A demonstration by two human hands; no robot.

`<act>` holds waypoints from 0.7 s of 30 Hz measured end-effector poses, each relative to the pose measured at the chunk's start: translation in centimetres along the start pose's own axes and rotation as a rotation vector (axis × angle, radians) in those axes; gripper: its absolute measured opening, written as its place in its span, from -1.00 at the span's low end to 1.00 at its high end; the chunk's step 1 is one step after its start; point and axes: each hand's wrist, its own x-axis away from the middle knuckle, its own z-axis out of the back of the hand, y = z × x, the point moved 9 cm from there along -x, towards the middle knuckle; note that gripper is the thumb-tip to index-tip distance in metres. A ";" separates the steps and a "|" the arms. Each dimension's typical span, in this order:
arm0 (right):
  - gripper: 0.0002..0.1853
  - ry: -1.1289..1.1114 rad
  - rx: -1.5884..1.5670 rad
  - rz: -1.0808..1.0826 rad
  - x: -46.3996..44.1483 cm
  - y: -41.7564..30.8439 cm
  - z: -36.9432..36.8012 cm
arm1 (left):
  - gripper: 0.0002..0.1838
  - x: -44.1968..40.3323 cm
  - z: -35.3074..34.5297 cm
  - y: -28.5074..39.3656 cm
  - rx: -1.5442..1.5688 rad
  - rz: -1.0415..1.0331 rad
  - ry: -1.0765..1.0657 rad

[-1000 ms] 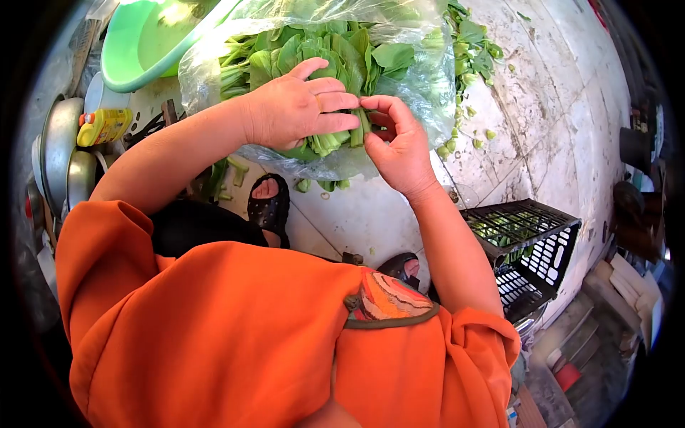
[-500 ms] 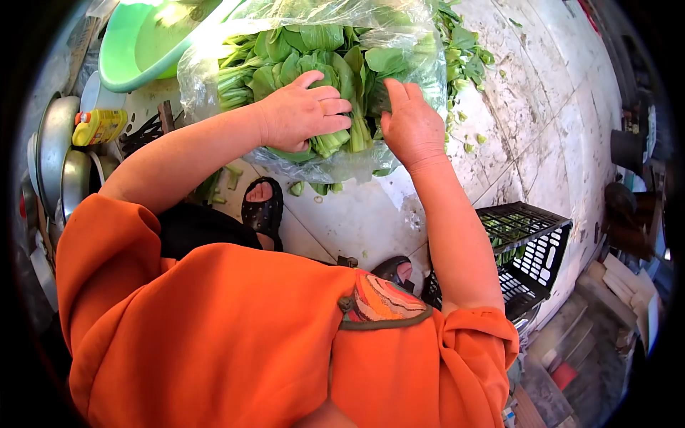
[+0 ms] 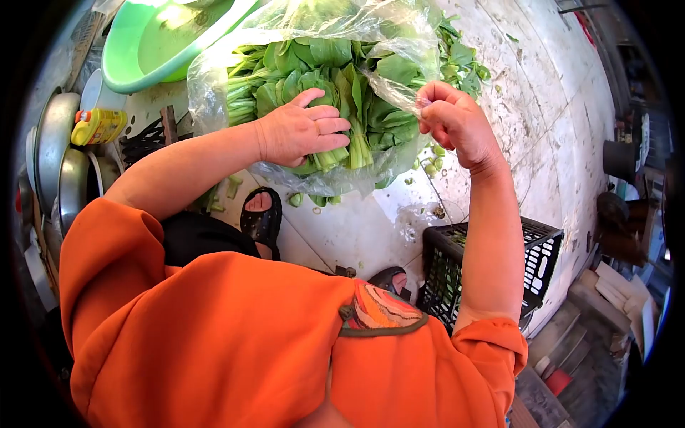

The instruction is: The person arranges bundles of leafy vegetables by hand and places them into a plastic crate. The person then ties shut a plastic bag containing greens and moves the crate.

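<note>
So, left hand (image 3: 298, 133): laid loosely spread on greens (image 3: 353, 100)
Right hand (image 3: 458, 123): nearly fisted, bag (image 3: 394, 91) pinched
Crate (image 3: 441, 267): seen at four o'clock

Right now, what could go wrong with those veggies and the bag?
The clear plastic bag might tear where the right hand pinches its stretched edge. The leafy greens could bruise if the left hand, resting on them, presses too hard.
</note>
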 end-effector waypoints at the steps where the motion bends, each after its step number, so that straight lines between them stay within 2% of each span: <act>1: -0.72 0.030 0.155 -0.056 0.6 -0.3 -0.3 | -0.26 -0.4 0.2 0.1 0.004 -0.010 -0.022; 2: -0.72 0.031 0.156 -0.058 0.5 -0.5 -0.6 | -0.26 -0.8 0.5 0.0 0.005 -0.010 -0.021; 4: -0.65 -0.005 0.609 0.041 0.4 -1.5 -1.4 | -0.29 -1.6 0.3 -0.2 0.027 -0.028 -0.113; 5: -0.69 -0.084 0.781 0.026 -0.8 -0.5 -1.3 | -0.29 -2.1 0.6 -0.3 0.028 -0.028 -0.112; 6: -0.69 -0.085 0.781 0.025 -0.7 -0.6 -1.3 | -0.28 -2.5 0.6 -0.5 0.057 -0.014 -0.167; 8: -0.75 -0.189 0.288 0.129 0.2 -2.3 -2.4 | -0.26 -3.2 0.4 -0.8 0.087 0.003 -0.221; 10: -0.77 -0.207 0.174 0.157 0.9 -3.8 -2.8 | -0.29 -3.5 0.1 -0.9 0.101 -0.001 -0.243; 12: -0.74 -0.235 -0.092 0.273 1.2 -5.4 -2.9 | -0.28 -3.6 -1.2 -1.1 0.094 -0.020 -0.226; 13: -0.66 -0.172 -0.151 0.413 1.6 -7.0 -2.7 | -0.27 -3.7 -1.7 -1.2 0.085 -0.040 -0.207; 16: -0.52 -0.144 -0.297 0.561 2.7 -8.0 -1.1 | -0.30 -4.0 -2.5 -2.2 0.096 -0.048 -0.230; 17: -0.48 -0.123 -0.332 0.570 3.3 -7.6 -0.4 | -0.30 -4.3 -2.6 -2.3 0.098 -0.054 -0.228; 19: -0.39 -0.111 -0.385 0.594 4.9 -6.9 1.2 | -0.23 -4.7 -4.0 -2.9 0.160 -0.004 -0.360; 21: -0.30 -0.073 -0.418 0.573 7.1 -6.0 2.2 | -0.24 -4.9 -4.7 -3.4 0.188 -0.004 -0.336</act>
